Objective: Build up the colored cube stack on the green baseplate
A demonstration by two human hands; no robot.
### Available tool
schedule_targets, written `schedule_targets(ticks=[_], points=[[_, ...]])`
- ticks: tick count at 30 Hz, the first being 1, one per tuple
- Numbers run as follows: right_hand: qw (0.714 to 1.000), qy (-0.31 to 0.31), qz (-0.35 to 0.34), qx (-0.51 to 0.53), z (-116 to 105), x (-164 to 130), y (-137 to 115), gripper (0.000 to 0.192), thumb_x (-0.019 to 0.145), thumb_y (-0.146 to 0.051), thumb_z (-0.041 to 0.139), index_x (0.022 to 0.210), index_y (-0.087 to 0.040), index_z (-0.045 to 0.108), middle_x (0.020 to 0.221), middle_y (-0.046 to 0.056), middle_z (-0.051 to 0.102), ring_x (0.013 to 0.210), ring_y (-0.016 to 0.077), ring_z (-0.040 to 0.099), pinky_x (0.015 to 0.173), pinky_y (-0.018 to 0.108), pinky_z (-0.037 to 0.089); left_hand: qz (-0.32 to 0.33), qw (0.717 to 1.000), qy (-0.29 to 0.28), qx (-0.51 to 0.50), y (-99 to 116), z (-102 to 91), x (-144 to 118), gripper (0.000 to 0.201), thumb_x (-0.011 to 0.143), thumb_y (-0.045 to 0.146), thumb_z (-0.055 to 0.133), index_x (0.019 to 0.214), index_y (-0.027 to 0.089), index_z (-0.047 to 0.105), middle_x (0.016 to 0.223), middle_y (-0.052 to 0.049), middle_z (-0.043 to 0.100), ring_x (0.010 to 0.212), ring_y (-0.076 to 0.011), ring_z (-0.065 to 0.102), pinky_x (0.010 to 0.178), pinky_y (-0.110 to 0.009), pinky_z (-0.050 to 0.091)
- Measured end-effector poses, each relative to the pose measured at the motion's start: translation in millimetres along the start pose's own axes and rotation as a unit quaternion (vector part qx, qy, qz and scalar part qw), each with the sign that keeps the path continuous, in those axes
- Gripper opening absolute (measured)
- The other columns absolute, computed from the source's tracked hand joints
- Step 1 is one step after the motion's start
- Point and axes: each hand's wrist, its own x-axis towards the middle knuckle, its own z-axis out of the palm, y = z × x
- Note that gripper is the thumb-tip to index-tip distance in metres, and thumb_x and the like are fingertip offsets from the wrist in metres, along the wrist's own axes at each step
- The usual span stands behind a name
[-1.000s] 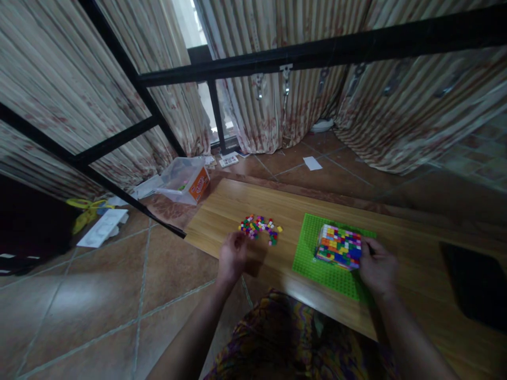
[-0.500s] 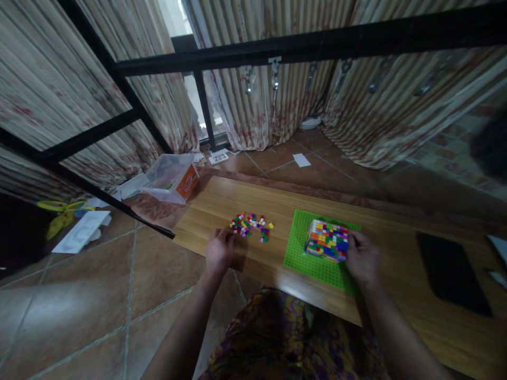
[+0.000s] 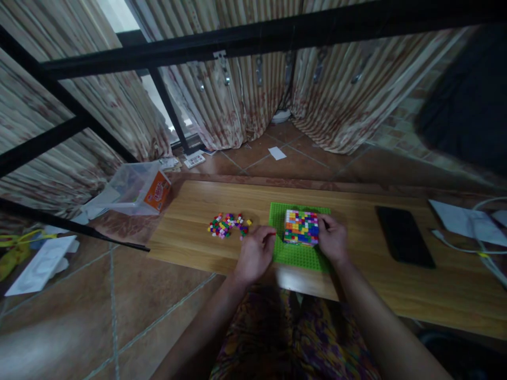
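A block built of many small coloured toy bricks (image 3: 301, 228) stands on a green studded baseplate (image 3: 301, 258) on the wooden table. My right hand (image 3: 334, 238) is closed at the block's right side, its fingers against that edge; part of the grip is hidden. At the baseplate's left edge, my left hand (image 3: 254, 254) pinches a small red brick (image 3: 273, 234) between thumb and fingertips. Behind it to the left lies a loose pile of tiny coloured bricks (image 3: 225, 225).
To the right on the table (image 3: 356, 285) lie a black phone-like slab (image 3: 404, 236), a white sheet (image 3: 467, 219) and a white cable (image 3: 449, 241). A clear plastic bin with an orange label (image 3: 157, 191) stands beyond the left end. A dark metal rail (image 3: 237, 37) crosses above.
My left hand has moved right from beside the loose pile to the baseplate, with a red brick in its fingertips. My right hand stays at the block. The view has turned right.
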Motion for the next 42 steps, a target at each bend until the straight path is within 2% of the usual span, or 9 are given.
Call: schedule_targets(ticks=[4,10,19,26,36,42], points=[[1.000,-0.004,0.002,0.008,0,1,-3,0.035,0.088,-0.043,0.045,0.086,-0.018,0.070,0.086,0.007,0.070,0.079,0.0212,0.063,0.074,0.034,0.049,0.016,1.000,-0.013,0.020,10,10.0,9,0.020,0.088,0.018,0.051,0.096,0.023,0.069,0.092,-0.004,0.068,0.083,-0.0152,0.063,0.078,-0.025,0.048],[1.000,0.000,-0.005,0.003,0,2,-4,0.035,0.088,-0.043,0.044,0.084,-0.019,0.070,0.083,0.007,0.070,0.079,0.0218,0.063,0.073,0.033,0.049,0.016,0.999,-0.011,0.046,13,18.9,16,0.020,0.088,0.016,0.052,0.095,0.021,0.069,0.093,-0.005,0.068,0.083,-0.0161,0.063,0.078,-0.027,0.049],[1.000,0.001,-0.005,0.012,-1,2,-10,0.035,0.089,-0.042,0.044,0.084,-0.019,0.070,0.084,0.007,0.070,0.080,0.0217,0.063,0.074,0.034,0.049,0.040,0.993,-0.035,0.108,16,25.4,22,0.019,0.086,0.016,0.053,0.095,0.024,0.068,0.093,-0.004,0.068,0.082,-0.0172,0.064,0.076,-0.027,0.048],[1.000,0.006,-0.015,0.010,-1,3,-10,0.033,0.089,-0.040,0.044,0.082,-0.020,0.069,0.081,0.006,0.069,0.079,0.0209,0.063,0.073,0.032,0.049,0.024,0.986,-0.041,0.162,21,29.4,26,0.014,0.085,0.018,0.056,0.093,0.023,0.066,0.090,-0.005,0.069,0.080,-0.0189,0.065,0.076,-0.029,0.047],[1.000,0.003,-0.016,0.016,-1,3,-9,0.033,0.089,-0.040,0.045,0.081,-0.019,0.069,0.082,0.006,0.068,0.079,0.0211,0.062,0.074,0.033,0.048,-0.009,0.991,-0.020,0.134,18,30.8,25,0.019,0.082,0.013,0.058,0.098,0.022,0.065,0.091,-0.003,0.073,0.079,-0.0175,0.067,0.076,-0.028,0.050],[1.000,0.009,-0.017,0.016,-1,3,-10,0.033,0.089,-0.040,0.045,0.080,-0.020,0.069,0.081,0.006,0.068,0.078,0.0204,0.062,0.073,0.032,0.048,-0.027,0.998,0.011,0.063,14,28.5,23,0.020,0.084,0.012,0.055,0.099,0.021,0.065,0.097,-0.004,0.073,0.082,-0.0162,0.068,0.077,-0.028,0.053]])
